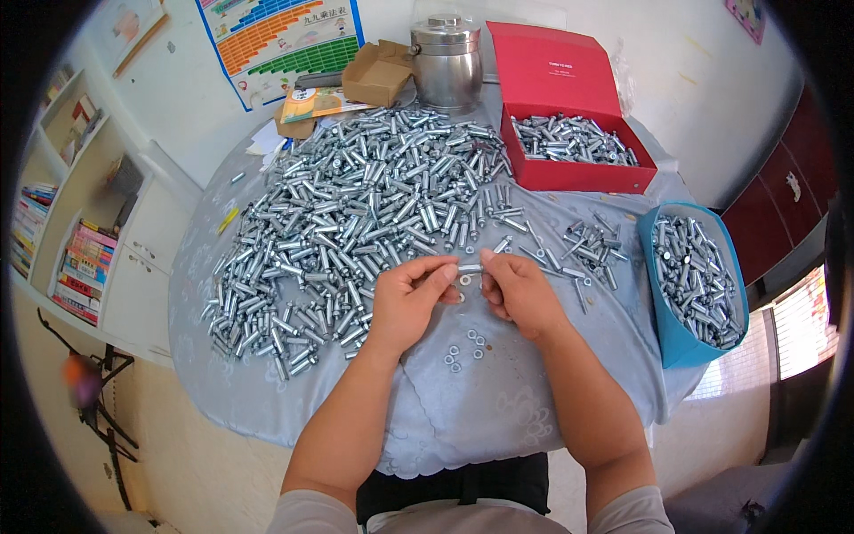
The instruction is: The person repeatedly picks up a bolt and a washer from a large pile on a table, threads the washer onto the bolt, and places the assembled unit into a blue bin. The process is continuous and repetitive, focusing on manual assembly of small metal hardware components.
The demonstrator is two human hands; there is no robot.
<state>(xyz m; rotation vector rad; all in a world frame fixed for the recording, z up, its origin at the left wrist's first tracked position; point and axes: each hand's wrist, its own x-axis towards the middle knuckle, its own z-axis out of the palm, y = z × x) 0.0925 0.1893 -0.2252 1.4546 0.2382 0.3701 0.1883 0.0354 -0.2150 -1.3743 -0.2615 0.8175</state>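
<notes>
Bolt [469, 269] between my two hands, over the near part of the table: slim, bright silver, lying almost level from left to right, with light catching its surface. My left hand [406, 301] pinches the left end between thumb and forefinger. My right hand [523, 294] pinches the right end in the same way, its other fingers curled in. My fingertips cover both ends, so I cannot make out a head or thread, and at this size I cannot tell whether a nut is on it.

Small pale rings show just below my fingertips. Nearer to me, between my forearms, a few silver nuts [479, 341] lie in a loose cluster on the grey tablecloth [480, 405], their dark holes showing.

Left of my hands and beyond them spreads a broad pile [374, 209] of similar silver pieces, tubular and shiny, pointing every way, many with a wider end. A small heap [594, 247] lies beyond my right hand, some of its pieces looking thinner. Farther back, a red box [583, 180] with its lid raised holds more of them, and the blue bin [673, 343] at the right is filled high. A steel pot [447, 71] stands behind the pile.
</notes>
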